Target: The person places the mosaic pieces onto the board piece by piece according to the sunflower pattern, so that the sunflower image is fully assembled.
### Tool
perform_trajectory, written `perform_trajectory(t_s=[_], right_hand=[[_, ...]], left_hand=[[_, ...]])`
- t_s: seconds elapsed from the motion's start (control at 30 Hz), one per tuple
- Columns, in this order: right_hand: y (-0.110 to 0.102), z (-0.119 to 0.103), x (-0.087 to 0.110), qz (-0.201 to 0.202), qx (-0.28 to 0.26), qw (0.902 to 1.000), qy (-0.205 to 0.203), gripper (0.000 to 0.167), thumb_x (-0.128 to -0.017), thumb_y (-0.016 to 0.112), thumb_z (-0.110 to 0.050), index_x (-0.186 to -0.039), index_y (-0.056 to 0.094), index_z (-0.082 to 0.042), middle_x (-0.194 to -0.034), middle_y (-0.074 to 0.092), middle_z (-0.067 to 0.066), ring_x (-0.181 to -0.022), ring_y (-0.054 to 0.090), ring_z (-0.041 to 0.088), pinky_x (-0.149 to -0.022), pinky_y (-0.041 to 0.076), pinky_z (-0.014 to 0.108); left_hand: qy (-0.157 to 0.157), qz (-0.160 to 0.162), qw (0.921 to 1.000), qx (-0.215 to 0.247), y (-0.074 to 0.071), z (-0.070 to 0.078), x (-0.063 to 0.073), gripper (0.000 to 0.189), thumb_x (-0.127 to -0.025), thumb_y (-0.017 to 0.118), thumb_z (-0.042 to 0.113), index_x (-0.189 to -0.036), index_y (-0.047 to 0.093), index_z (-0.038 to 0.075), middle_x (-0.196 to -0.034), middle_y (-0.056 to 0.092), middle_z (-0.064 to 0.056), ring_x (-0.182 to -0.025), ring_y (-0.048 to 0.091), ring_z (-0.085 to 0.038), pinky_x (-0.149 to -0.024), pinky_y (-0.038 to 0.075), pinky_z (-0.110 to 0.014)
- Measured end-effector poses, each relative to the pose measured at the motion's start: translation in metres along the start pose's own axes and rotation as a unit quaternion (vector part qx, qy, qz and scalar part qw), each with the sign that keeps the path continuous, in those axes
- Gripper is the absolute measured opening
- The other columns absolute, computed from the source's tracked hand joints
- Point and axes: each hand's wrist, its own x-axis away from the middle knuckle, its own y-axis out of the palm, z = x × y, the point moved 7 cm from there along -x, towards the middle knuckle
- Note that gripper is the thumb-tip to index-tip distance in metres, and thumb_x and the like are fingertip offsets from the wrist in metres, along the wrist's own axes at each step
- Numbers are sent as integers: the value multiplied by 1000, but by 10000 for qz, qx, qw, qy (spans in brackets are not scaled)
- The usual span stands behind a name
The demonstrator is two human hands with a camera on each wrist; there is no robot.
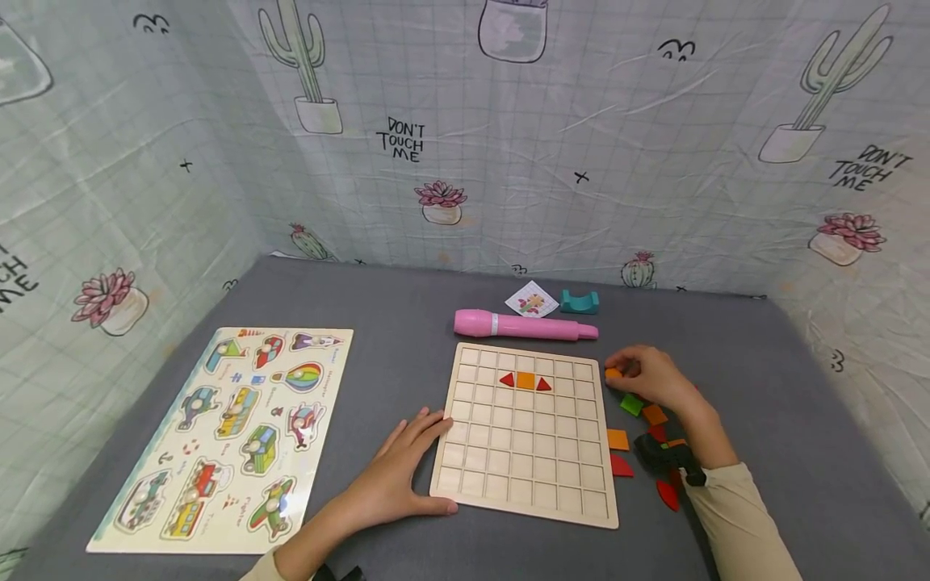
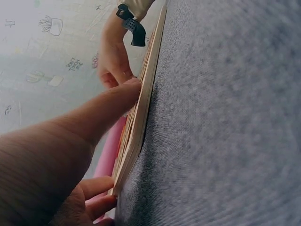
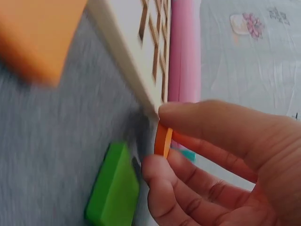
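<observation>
Orange piece, fingers and grid board in relation: the right hand (image 1: 650, 379) pinches a small orange piece (image 3: 163, 140) between thumb and curled fingers, the gap no wider than the piece, which shows nearly edge-on in the right wrist view, its longer visible side running from thumb toward the opposing fingertips. The grid board (image 1: 523, 468) lies to the left of these fingers, its far right corner just beside them; whether thumb and corner touch cannot be told. The governing relation, as judged here, is this sideways one: from the fingers the gridded face spreads leftward and back toward the person, and the right hand is the nearer to that corner. Farther left of the same fingers, at about their depth, an orange square (image 1: 525, 380) sits on the grid between two red triangles (image 1: 543, 385). The left hand (image 1: 403, 468) lies at the opposite edge, its fingers widely spread, fingertips touching the board's left side. Just beside the right fingers, toward the person, a green piece (image 1: 631, 404) rests on the table (image 1: 395, 339), with red pieces (image 1: 667, 495) nearer the person; a pink rod (image 1: 538, 327) lies beyond these fingers and to their left
</observation>
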Motion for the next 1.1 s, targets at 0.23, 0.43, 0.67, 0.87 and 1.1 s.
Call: perform_trajectory(t_s=[0.23, 0.43, 0.67, 0.87, 1.1], right_hand=[[10, -12, -4, -150, -348, 9992, -92, 25, -86, 75, -10, -106, 69, 4, -95, 61, 14, -70, 57, 15, -54, 48, 27], [19, -24, -6, -235, -377, 9987, -257, 26, -85, 75, -10, -106, 68, 3, -93, 60, 11, -69, 54, 17, -56, 47, 26], [33, -46, -6, -395, -323, 9964, -675, 23, -85, 74, -7, -105, 68, 3, -92, 61, 11, -72, 56, 15, -61, 49, 25], [41, -60, -5, -522, -514, 9930, -926, 23, -84, 75, -6, -104, 68, 3, -92, 62, 9, -73, 56, 13, -65, 51, 24], [54, -71, -5, -609, -605, 9875, -1325, 21, -83, 76, -7, -102, 69, 0, -91, 63, 8, -71, 55, 9, -64, 51, 23]], left_hand=[[-73, 120, 9998, 121, -1, 0, -1, 93, -75, 80, 52, -148, 41, 9, -154, 35, -11, -148, 18, -34, -118, 9, -60], [-62, 157, 9996, 229, -1, 0, -3, 89, -76, 80, 48, -147, 43, 8, -153, 35, -12, -148, 17, -36, -118, 7, -60], [-79, 168, 9996, 228, 0, 0, -3, 90, -75, 81, 48, -146, 43, 8, -153, 36, -12, -148, 18, -36, -118, 7, -59], [-105, 184, 9996, 182, -1, -1, -3, 90, -74, 82, 48, -146, 44, 9, -153, 37, -10, -148, 19, -35, -118, 8, -59], [-130, 191, 9995, 201, -1, 0, -3, 91, -73, 83, 47, -145, 44, 8, -152, 37, -11, -147, 19, -35, -118, 9, -59]])
